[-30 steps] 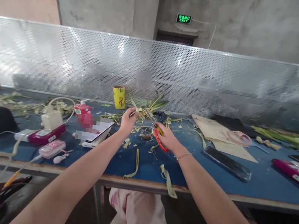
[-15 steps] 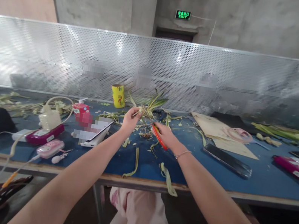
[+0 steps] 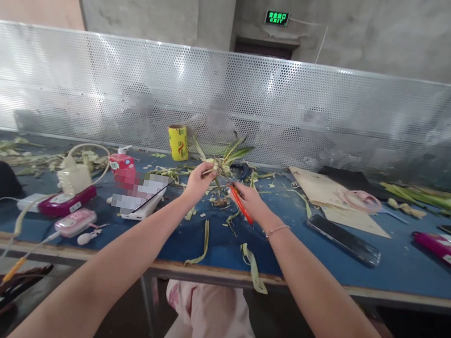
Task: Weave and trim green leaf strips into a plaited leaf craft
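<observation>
My left hand (image 3: pixel 201 176) is closed on a pale stem of a leafy plant piece; its green pointed leaves (image 3: pixel 234 152) fan out beyond the fingers. In my right hand (image 3: pixel 248 199) are scissors with red-orange handles (image 3: pixel 242 204). Their blades point left toward the underside of the stem; whether they touch it is too small to tell. Below the hands lie plant scraps, among them a brownish clump (image 3: pixel 220 201), a curled leaf strip (image 3: pixel 204 243) and a wider pale strip (image 3: pixel 254 269) that hangs over the table edge.
On the blue table (image 3: pixel 237 252) stand a yellow cup-like tube (image 3: pixel 178 142), a red pump bottle (image 3: pixel 123 169) and a propped phone (image 3: pixel 145 196). Chargers and cables lie left. A dark phone (image 3: pixel 343 239), cardboard (image 3: pixel 313 186) and long leaves (image 3: pixel 440 199) lie right. A perforated metal screen (image 3: pixel 238 90) closes the back.
The right hand's scissors have shifted very slightly by the stem, the blades seeming a little further apart. The left hand keeps its hold, and the whole view has tilted slightly.
</observation>
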